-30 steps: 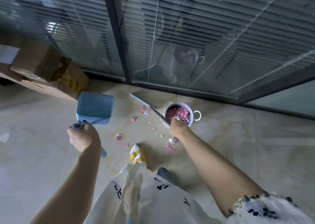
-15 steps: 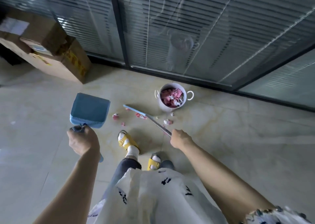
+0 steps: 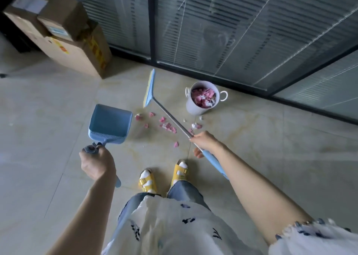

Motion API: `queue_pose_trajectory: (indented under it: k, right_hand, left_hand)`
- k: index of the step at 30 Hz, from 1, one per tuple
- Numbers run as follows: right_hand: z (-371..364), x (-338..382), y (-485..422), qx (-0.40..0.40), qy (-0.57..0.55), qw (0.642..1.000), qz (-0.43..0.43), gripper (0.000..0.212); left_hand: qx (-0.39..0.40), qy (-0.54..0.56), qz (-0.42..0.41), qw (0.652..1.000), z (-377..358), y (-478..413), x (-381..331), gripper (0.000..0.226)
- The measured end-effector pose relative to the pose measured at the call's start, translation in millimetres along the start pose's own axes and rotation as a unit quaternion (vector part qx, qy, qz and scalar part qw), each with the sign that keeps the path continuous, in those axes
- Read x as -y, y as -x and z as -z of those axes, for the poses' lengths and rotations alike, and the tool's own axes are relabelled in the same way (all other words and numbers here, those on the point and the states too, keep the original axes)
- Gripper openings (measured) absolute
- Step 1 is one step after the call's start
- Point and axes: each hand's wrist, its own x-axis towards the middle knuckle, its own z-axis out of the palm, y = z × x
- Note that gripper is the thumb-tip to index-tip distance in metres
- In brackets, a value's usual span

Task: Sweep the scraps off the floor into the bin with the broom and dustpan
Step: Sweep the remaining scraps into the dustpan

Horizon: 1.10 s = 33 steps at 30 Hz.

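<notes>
On the floor ahead of my feet, pink scraps lie scattered between dustpan and bin. Left hand: arm stretched forward, fist wrapped round the dustpan handle. Right hand: arm extended, fingers grasping the broom shaft, with the broom head beyond the scraps. The bin holds more pink scraps. Labels on the cardboard boxes are too blurred to read.
</notes>
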Motion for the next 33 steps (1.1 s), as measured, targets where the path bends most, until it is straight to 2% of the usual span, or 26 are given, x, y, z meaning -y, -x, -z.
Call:
queue_pose_trajectory:
  k: [2, 5, 8, 16, 18, 20, 25, 29, 33]
  right_hand:
    - [-21, 11, -9, -0.022, 0.047, 0.998, 0.02, 0.027]
    - [-52, 14, -23, -0.024, 0.141, 0.989, 0.042, 0.028]
    - [-64, -6, -21, -0.026, 0.202, 0.979, 0.015, 0.035]
    - [-28, -91, 24, -0.057, 0.227, 0.971, -0.053, 0.04]
    - [-14, -101, 33, -0.066, 0.236, 0.968, -0.053, 0.039]
    - [5, -111, 44, -0.077, 0.258, 0.963, -0.029, 0.037]
    - [32, -130, 54, -0.057, 0.3, 0.951, 0.047, 0.042]
    - [20, -112, 43, -0.002, 0.344, 0.933, 0.104, 0.042]
    - [-11, -94, 28, 0.017, 0.386, 0.913, 0.13, 0.035]
  left_hand:
    - [0.008, -0.01, -0.007, 1.0, 11, -9, 8, 0.006]
    - [0.004, -0.031, -0.032, 0.999, 26, -24, 22, 0.02]
    - [-0.006, -0.046, -0.04, 0.998, 35, -32, 30, 0.025]
    - [-0.008, -0.025, 0.003, 1.0, 38, -16, 25, 0.02]
    - [-0.018, -0.016, 0.015, 1.0, 39, -10, 23, 0.027]
    - [-0.022, 0.005, 0.027, 0.999, 36, 1, 19, 0.03]
    - [-0.035, 0.023, 0.025, 0.999, 17, 31, 11, 0.008]
    - [-0.055, 0.025, 0.007, 0.998, 11, 44, 17, 0.015]
    - [-0.059, 0.026, -0.019, 0.998, 9, 57, 19, 0.025]
